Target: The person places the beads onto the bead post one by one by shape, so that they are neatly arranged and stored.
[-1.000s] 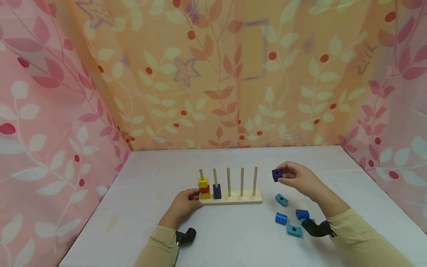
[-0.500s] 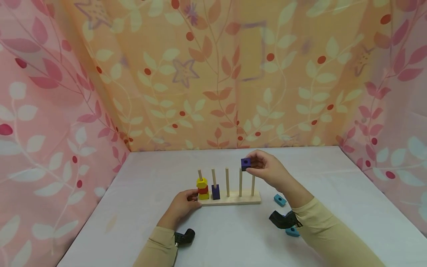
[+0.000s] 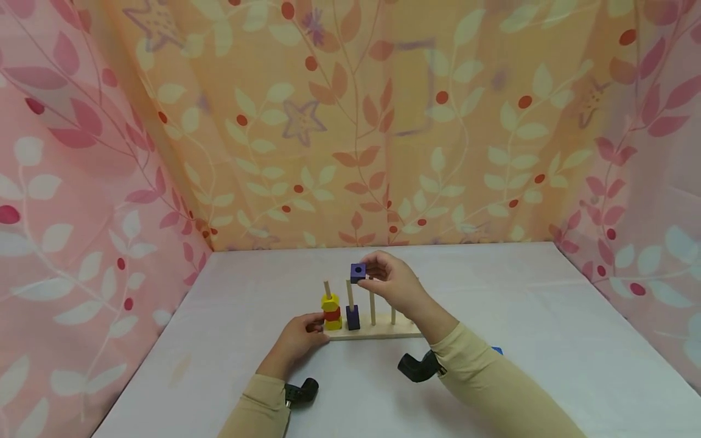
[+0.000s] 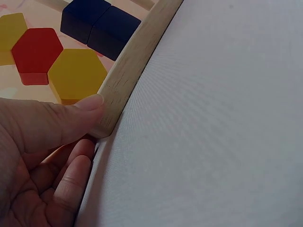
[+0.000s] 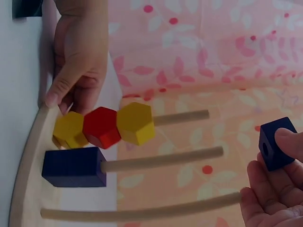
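Observation:
In the head view my left hand [image 3: 298, 337] grips the left end of a wooden peg board [image 3: 372, 334], its thumb against the base in the left wrist view. Stacked on the first peg are a yellow hexagon [image 5: 70, 128], a red hexagon [image 5: 102, 127] and another yellow hexagon [image 5: 136, 123]. Two dark blue square blocks [image 4: 102, 28] fill the bottom of the second peg. My right hand [image 3: 397, 283] pinches a dark blue square block [image 3: 358, 273] with a hole through it, close by the second peg's tip. In the right wrist view this block [image 5: 277, 142] is apart from the pegs.
Three more pegs stand right of the blue blocks, partly behind my right hand. A bright blue piece [image 3: 497, 350] peeks out past the right sleeve [image 3: 493, 377]. Black wrist cameras [image 3: 418, 367] hang over the white tabletop [image 3: 263, 274]. Floral curtains [image 3: 328, 121] enclose the back and sides.
My right hand has carried the dark blue block leftward from beyond the board to the second peg. Its sleeve now covers most loose blocks. The left hand stays on the board's end.

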Available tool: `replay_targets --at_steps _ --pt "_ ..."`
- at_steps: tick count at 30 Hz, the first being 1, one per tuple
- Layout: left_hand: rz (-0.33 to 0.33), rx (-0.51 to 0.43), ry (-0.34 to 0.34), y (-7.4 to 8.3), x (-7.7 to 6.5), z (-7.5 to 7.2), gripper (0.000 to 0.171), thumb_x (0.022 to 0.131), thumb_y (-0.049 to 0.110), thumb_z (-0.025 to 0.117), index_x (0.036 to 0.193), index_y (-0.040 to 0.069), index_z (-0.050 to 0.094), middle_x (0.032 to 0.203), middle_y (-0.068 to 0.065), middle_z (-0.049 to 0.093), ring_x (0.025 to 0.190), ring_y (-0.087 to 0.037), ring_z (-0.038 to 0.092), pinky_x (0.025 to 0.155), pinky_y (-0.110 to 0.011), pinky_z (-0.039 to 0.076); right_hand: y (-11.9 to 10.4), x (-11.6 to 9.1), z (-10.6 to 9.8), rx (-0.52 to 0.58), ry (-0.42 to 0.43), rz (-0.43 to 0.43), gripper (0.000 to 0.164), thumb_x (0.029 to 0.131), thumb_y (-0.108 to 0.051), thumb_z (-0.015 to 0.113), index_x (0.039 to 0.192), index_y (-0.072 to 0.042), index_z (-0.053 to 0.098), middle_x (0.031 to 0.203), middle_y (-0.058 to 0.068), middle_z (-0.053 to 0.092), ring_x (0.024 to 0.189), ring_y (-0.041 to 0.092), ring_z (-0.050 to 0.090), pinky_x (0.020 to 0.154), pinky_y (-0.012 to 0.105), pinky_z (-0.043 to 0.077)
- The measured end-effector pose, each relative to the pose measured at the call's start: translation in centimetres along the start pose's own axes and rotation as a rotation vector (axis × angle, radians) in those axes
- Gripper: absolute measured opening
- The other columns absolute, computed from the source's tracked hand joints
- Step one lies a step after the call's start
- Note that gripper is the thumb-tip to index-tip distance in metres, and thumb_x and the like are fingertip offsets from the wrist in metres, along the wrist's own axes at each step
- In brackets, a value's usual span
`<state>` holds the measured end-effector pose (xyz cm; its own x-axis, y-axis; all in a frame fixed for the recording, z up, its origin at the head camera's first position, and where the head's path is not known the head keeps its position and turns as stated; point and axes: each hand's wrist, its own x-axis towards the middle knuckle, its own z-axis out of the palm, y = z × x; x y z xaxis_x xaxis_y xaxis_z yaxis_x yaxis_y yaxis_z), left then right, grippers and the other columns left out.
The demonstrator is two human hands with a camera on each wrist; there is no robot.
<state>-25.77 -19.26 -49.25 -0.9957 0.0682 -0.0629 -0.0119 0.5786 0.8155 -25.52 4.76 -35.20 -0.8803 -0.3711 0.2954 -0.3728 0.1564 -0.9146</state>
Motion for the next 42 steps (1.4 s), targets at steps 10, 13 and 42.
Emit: replay_targets --at_steps 10,13,42 --pt "-0.031 -0.017 0.001 -0.5 -0.4 0.0 0.052 0.071 0.014 0.077 0.121 0.011 0.060 0.098 -0.003 0.062 0.089 -0.018 0.053 0.084 -0.042 0.043 1.5 0.8 2.5 -0.022 0.097 0.010 0.025 0.082 -0.008 0.067 0.106 -0.008 0.059 0.098 0.004 0.062 0.097 0.018 0.057 0.092 0.037 0.043" --pt "-0.036 -0.025 0.003 -0.3 -0.3 0.1 0.052 0.071 0.014 0.077 0.121 0.011 0.060 0.098 -0.003 0.062 0.089 -0.018 0.053 0.085 -0.042 0.043 1.6 0.9 2.8 -0.015 0.107 0.027 0.025 0.082 -0.008 0.066 0.106 -0.009 0.059 0.099 0.004 0.062 0.095 0.019 0.056 0.091 0.038 0.043" --pt "-0.025 -0.018 -0.002 0.2 0.2 0.0 0.051 0.072 0.013 0.077 0.120 0.011 0.061 0.094 -0.002 0.062 0.086 -0.018 0.053 0.083 -0.040 0.043 4.4 0.4 4.2 -0.027 0.185 0.172 0.043 0.083 -0.009 0.067 0.122 -0.011 0.048 0.104 0.007 0.059 0.098 0.022 0.058 0.086 0.038 0.047"
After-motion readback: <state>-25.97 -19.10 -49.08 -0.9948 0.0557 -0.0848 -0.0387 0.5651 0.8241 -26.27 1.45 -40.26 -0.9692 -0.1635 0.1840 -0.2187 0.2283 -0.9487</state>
